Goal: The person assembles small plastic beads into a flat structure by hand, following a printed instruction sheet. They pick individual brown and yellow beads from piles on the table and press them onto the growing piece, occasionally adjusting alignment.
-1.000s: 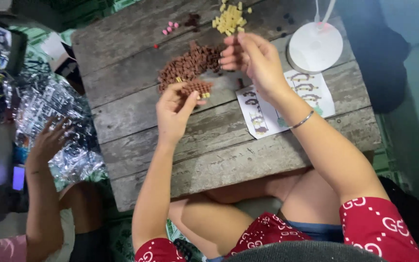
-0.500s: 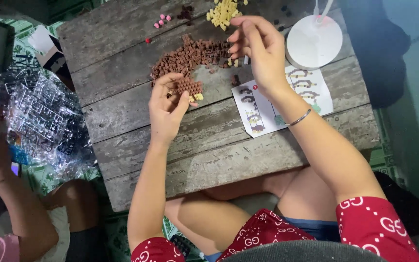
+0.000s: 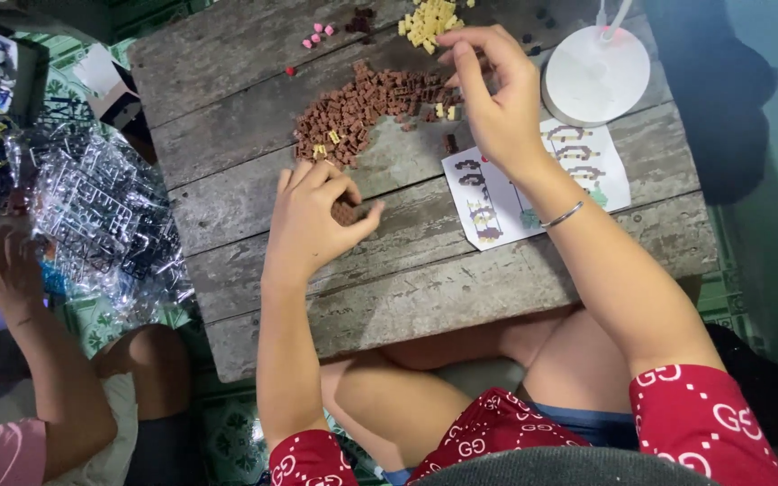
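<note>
Brown brick assembly (image 3: 346, 212) sitting small under curled left hand (image 3: 310, 225) on wooden table (image 3: 425, 279); right hand (image 3: 490, 94) pinching at loose brown pile (image 3: 362, 112), piece unclear. Most bricks lying unused.

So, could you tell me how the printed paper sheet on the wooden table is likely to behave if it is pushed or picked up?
The printed paper sheet lies thin and flat on the wooden table, so it would probably flop if lifted by one edge. It looks light and may slide easily. The right hand and wrist hang above one part, so a push could catch there.
</note>
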